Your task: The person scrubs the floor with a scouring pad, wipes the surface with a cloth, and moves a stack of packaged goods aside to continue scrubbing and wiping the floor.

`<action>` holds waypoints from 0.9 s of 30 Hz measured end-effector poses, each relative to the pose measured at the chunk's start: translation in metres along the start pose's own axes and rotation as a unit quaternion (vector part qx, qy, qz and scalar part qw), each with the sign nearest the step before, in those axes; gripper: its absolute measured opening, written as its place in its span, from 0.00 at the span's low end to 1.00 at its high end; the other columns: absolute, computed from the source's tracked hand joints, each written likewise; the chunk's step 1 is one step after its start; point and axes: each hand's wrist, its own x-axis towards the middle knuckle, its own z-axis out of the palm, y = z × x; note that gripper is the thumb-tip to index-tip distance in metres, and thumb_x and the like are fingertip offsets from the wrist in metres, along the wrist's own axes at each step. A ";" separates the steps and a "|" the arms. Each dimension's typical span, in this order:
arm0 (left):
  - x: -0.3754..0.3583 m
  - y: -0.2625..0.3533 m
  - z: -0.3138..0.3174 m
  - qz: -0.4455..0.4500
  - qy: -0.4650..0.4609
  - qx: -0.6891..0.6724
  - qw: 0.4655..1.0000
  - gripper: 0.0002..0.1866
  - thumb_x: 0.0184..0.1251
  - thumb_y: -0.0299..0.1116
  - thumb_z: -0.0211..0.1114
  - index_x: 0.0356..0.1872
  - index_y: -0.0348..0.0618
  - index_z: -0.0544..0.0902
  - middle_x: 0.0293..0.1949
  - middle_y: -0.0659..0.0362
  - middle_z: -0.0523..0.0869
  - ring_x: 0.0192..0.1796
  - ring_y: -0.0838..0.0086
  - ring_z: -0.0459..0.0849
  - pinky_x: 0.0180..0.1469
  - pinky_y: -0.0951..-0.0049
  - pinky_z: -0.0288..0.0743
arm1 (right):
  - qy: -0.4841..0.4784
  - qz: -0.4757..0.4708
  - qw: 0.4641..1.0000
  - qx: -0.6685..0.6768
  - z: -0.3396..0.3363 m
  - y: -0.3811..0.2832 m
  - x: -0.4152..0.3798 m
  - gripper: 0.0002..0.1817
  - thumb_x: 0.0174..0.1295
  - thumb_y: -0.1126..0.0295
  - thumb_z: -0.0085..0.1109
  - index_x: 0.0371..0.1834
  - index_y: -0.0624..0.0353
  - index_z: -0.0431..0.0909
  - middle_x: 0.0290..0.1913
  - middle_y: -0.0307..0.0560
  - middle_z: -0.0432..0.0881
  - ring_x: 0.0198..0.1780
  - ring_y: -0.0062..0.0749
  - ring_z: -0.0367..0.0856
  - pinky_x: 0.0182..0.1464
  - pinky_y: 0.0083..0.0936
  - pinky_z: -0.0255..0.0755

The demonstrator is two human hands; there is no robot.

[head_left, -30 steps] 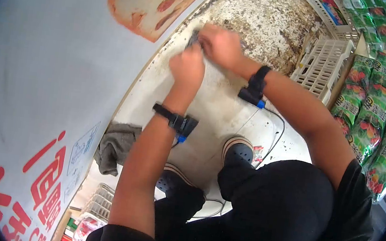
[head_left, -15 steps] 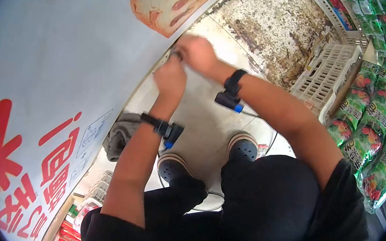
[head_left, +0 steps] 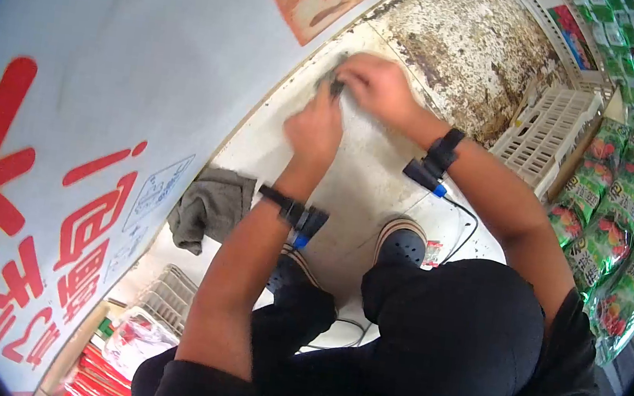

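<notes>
Both of my hands are close together over the pale floor, beside the lower edge of the white printed panel. My left hand has its fingers pressed up against a small dark object. My right hand is bent around the same object from above, its fingers closed and blurred. What the object is cannot be made out. Which hand bears its weight is also unclear.
A grey cloth lies by the panel's edge. White crates stand at the right and lower left. Green packets line the far right. A stained board lies at the top. My shoes and a cable are below.
Both hands have moved right, away from the panel's edge, with the small dark object between them. The view has shifted, and more of the grey cloth and lower-left crate shows.
</notes>
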 end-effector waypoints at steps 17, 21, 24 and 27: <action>0.106 0.045 0.044 0.050 -0.009 -0.007 0.999 0.11 0.63 0.36 0.65 0.42 0.42 0.83 0.30 0.52 0.87 0.32 0.57 0.88 0.32 0.55 0.81 | 0.172 0.099 0.970 -0.137 -0.017 0.069 0.052 0.07 0.56 0.72 0.65 0.37 0.60 0.86 0.34 0.55 0.85 0.37 0.52 0.84 0.44 0.38 0.79; 0.096 0.037 0.060 0.053 0.003 -0.008 0.999 0.07 0.63 0.34 0.64 0.31 0.42 0.85 0.26 0.51 0.86 0.30 0.55 0.87 0.33 0.54 0.80 | 0.164 0.148 0.973 -0.070 -0.013 0.058 0.049 0.07 0.57 0.71 0.65 0.38 0.58 0.86 0.33 0.53 0.86 0.36 0.51 0.84 0.42 0.39 0.79; 0.078 0.019 0.050 0.057 0.016 -0.012 0.998 0.06 0.61 0.33 0.63 0.30 0.42 0.85 0.23 0.48 0.85 0.28 0.53 0.86 0.32 0.53 0.78 | 0.155 0.118 0.978 -0.076 0.008 0.045 0.039 0.08 0.56 0.70 0.65 0.38 0.57 0.86 0.34 0.53 0.86 0.37 0.50 0.85 0.42 0.38 0.79; 0.054 -0.004 0.021 0.062 -0.002 -0.014 0.998 0.08 0.61 0.35 0.65 0.31 0.40 0.85 0.24 0.46 0.85 0.27 0.50 0.85 0.32 0.53 0.77 | 0.132 0.073 0.988 -0.033 0.038 0.029 0.027 0.07 0.55 0.69 0.64 0.36 0.55 0.85 0.33 0.52 0.84 0.36 0.50 0.84 0.40 0.40 0.78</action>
